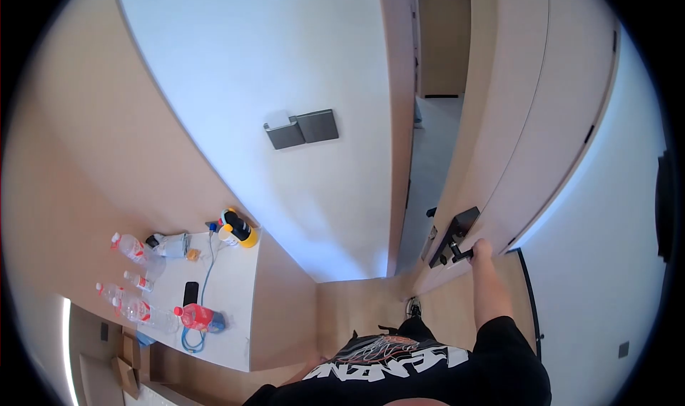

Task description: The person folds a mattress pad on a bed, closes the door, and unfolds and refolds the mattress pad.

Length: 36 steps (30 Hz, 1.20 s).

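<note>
My right hand (pixel 482 250) is closed round the end of the black door handle (pixel 462 255), which sits on a dark lock plate (pixel 454 236). The door (pixel 510 156) stands partly open, with a gap at its left side. Of my left arm only a little shows beside the black shirt (pixel 399 367), low in the view; its hand cannot be made out.
A white counter (pixel 239 292) at the left bears several plastic bottles, a red-capped bottle (pixel 200 318), a black phone (pixel 191 293), a blue cable and a yellow-and-black bottle (pixel 240 229). Dark switch plates (pixel 317 126) are on the wall. Grey floor shows through the doorway.
</note>
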Available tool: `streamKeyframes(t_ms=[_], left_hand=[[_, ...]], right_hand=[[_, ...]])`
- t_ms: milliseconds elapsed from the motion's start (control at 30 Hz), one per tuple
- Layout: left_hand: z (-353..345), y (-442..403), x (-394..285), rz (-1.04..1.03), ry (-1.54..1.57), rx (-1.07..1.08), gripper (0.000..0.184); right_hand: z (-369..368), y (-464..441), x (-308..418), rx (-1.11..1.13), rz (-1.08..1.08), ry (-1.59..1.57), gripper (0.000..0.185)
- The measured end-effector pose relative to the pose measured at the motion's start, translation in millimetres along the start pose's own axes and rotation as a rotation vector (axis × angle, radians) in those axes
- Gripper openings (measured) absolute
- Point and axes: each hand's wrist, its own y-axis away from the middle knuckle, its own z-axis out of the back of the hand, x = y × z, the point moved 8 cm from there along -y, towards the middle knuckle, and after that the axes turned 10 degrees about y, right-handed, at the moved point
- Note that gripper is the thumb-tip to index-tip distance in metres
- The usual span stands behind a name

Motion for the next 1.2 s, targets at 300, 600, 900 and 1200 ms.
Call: streamKeyframes(t_ms=[300,600,900,1200], left_hand=[[0,66,68,0.344,-0.003,0.015,0.030],[-24,-48,-67,0.095,0.087,-0.052,0.031],[-47,-71,-175,0.063,0.340,-0.071,0.033],[-151,98,76,0.498,0.790,-0.853,0.032]], right_hand=[[-167,-50,39,0.057,-0.191,-0.008,0.015],[-229,-93,53,0.131,-0.171,-0.023,0.018],[-222,-105,54,0.243,0.012,0.191,0.023],[-155,-29,-52,0.438,-0.103,0.277,0.053]])
